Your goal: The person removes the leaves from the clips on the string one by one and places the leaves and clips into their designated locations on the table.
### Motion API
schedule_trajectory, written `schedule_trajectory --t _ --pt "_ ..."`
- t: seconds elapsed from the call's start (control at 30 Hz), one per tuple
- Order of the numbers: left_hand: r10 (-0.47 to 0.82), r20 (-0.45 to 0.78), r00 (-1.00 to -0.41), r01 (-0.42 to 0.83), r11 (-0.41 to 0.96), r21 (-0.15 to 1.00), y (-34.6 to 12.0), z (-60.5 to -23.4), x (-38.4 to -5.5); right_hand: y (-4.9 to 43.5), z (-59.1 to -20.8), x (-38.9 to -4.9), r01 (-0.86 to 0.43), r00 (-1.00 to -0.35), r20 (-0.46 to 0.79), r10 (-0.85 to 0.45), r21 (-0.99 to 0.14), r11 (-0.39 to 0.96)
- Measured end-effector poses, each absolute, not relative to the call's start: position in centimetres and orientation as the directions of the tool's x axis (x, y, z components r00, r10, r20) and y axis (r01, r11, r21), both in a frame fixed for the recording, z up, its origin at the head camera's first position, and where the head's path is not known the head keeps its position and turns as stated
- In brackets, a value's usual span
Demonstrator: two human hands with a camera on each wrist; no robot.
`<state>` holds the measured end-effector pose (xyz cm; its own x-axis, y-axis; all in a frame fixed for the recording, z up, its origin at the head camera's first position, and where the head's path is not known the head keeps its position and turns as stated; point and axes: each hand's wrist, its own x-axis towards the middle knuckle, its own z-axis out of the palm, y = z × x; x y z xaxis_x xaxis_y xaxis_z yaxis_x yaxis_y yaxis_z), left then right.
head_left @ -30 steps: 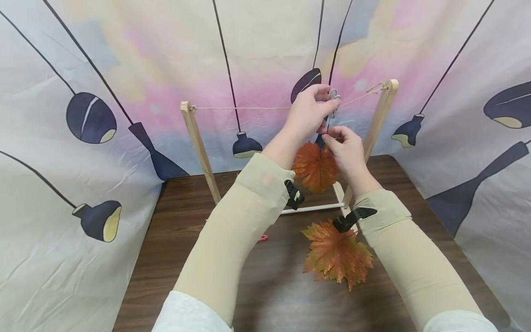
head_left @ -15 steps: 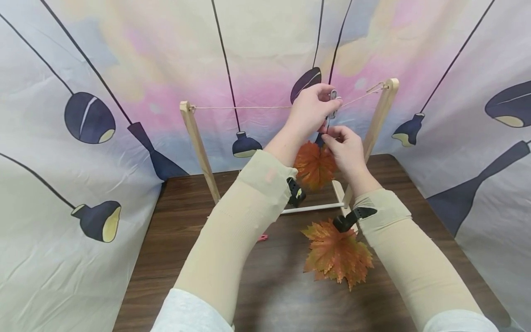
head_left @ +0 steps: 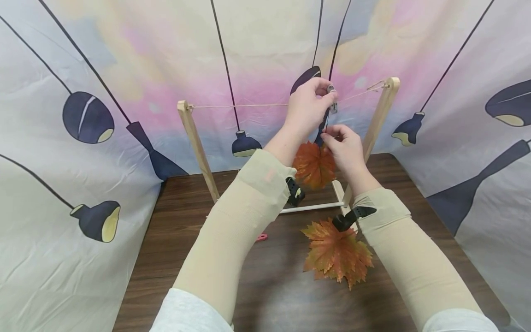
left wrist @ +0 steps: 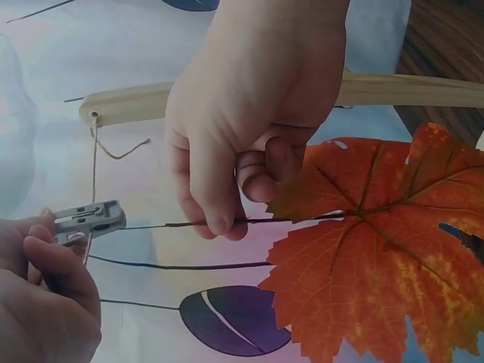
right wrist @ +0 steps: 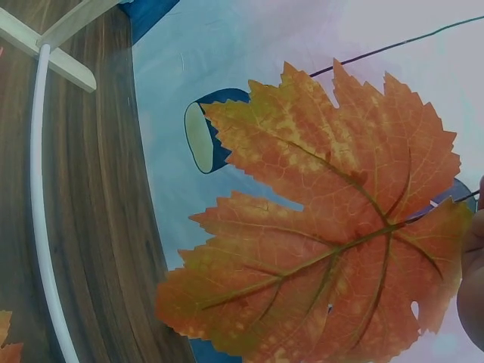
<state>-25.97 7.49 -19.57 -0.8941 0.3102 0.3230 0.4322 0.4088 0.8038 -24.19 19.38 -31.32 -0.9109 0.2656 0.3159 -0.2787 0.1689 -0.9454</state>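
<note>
My left hand pinches a grey clothespin at the string of a wooden frame. Below it, my right hand pinches the dark stem of an orange artificial maple leaf between thumb and fingers. In the left wrist view the stem's tip reaches the clothespin; whether the clothespin's jaws grip it, I cannot tell. The leaf hangs down from the right hand and fills much of the right wrist view, where only a fingertip shows at the edge.
More orange leaves lie on the brown table, under the right wrist. A pink object lies partly behind the left forearm. Wooden posts stand at both sides, with a white rod low between them. Printed cloth hangs behind.
The left hand has shifted slightly left and up, and the clothespin has changed its tilt. The right hand and leaf have barely moved.
</note>
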Motion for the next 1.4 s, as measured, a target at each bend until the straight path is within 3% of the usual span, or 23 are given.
schedule_trajectory --t 0.2,0.7,1.4 --pt "0.25 0.363 -0.898 0.438 0.408 0.801 7.3 -19.3 -26.0 19.4 -31.5 -24.0 -0.278 -0.909 0.324 0.263 -0.94 0.197" --pt "0.081 0.353 -0.932 0.362 0.189 0.913 6.4 -19.0 -26.1 19.3 -32.1 -23.9 -0.253 -0.916 0.301 0.266 -0.946 0.202" --pt "0.06 0.448 -0.892 0.452 0.071 0.889 5.9 -19.4 -25.6 20.0 -32.5 -24.1 -0.265 -0.913 0.287 0.292 -0.958 0.111"
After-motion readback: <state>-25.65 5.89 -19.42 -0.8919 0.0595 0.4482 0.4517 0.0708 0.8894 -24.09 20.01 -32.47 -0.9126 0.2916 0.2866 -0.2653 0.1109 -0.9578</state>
